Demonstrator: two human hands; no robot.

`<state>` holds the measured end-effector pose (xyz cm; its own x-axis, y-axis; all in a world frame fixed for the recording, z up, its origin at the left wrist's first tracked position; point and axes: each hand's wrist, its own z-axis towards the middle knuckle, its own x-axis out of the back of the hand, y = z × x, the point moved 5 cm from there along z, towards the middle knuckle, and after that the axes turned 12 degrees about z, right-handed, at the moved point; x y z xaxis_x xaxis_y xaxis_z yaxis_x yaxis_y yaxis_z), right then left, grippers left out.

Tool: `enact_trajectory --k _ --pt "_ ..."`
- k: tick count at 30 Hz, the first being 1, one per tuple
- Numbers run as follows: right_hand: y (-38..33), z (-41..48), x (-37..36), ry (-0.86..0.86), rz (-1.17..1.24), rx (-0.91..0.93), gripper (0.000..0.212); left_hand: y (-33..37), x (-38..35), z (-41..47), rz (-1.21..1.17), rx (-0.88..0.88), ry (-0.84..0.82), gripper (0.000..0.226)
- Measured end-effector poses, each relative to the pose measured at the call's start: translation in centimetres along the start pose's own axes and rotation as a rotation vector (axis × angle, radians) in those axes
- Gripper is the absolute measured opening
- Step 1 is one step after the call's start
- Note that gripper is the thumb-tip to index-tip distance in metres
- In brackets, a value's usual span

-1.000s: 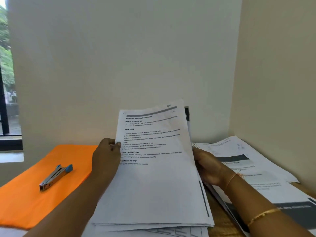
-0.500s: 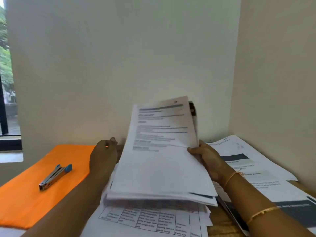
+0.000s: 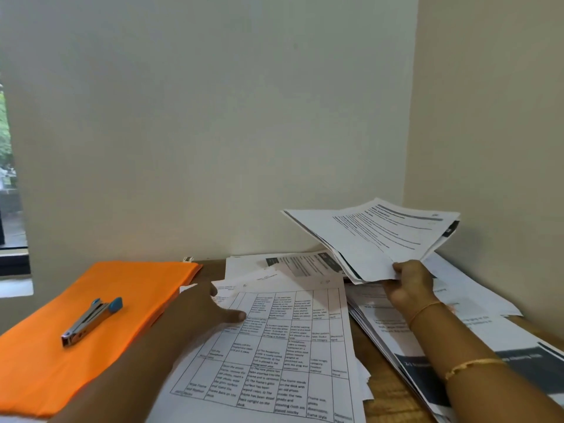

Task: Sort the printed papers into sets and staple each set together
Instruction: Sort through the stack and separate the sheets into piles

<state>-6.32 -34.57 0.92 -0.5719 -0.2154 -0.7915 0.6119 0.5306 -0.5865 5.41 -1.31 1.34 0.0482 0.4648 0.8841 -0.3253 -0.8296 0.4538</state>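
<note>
Right hand [image 3: 412, 285] grips raised sheaf [image 3: 381, 239] at 2 o'clock; left hand [image 3: 207, 312] lies flat on gridded sheet [image 3: 290, 361]; stapler [image 3: 91, 322] on orange folder [image 3: 45, 367] at 9 o'clock.

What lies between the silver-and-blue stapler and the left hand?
Head view: only bare orange cloth between silver-and-blue stapler and left hand; right hand grips a printed-paper bundle.

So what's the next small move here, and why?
Probably lower the bundle onto the right pile: the right hand grips it in the air just above that pile, while the left hand rests on the gridded sheet. The stapler lies untouched, so sorting seems unfinished.
</note>
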Motion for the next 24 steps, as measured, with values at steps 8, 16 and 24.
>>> enact_trajectory --k 8,16,24 --pt "0.1 -0.3 -0.3 0.014 0.035 0.014 0.024 0.5 0.0 0.3 0.046 0.013 -0.082 0.071" --pt "-1.2 -0.4 0.3 0.063 -0.166 0.235 0.041 0.0 1.8 1.6 -0.056 -0.11 0.265 0.02" --pt "-1.9 0.1 1.6 0.171 -0.129 0.362 0.047 -0.2 4.4 0.6 -0.23 -0.143 0.662 0.03"
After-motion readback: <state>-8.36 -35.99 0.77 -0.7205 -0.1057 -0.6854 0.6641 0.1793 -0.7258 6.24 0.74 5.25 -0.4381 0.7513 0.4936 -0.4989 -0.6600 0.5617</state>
